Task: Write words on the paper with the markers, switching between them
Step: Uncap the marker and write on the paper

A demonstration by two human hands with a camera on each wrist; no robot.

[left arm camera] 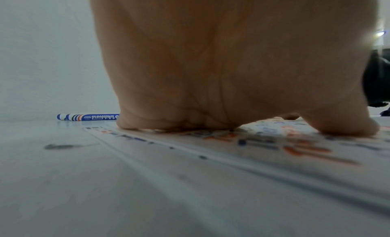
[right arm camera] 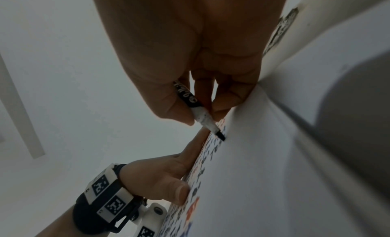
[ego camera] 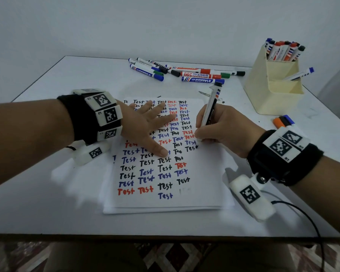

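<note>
A white paper [ego camera: 202, 179] full of "Test" words in black, blue and red lies on the table in front of me. My left hand [ego camera: 145, 124] lies flat on it with fingers spread, and the left wrist view shows the palm [left arm camera: 221, 74] pressing the sheet [left arm camera: 274, 150]. My right hand [ego camera: 222, 130] grips a black marker [ego camera: 210, 107] in a writing hold. Its black tip [right arm camera: 220, 135] touches the paper [right arm camera: 253, 174] at the end of an unfinished black word on the right side. The marker's cap sits on its back end.
Several loose markers [ego camera: 185, 72] lie at the table's far side; one blue marker [left arm camera: 87, 117] shows in the left wrist view. A cream holder [ego camera: 273, 83] with more markers stands at the back right. Two caps or short markers [ego camera: 284, 121] lie right of my hand.
</note>
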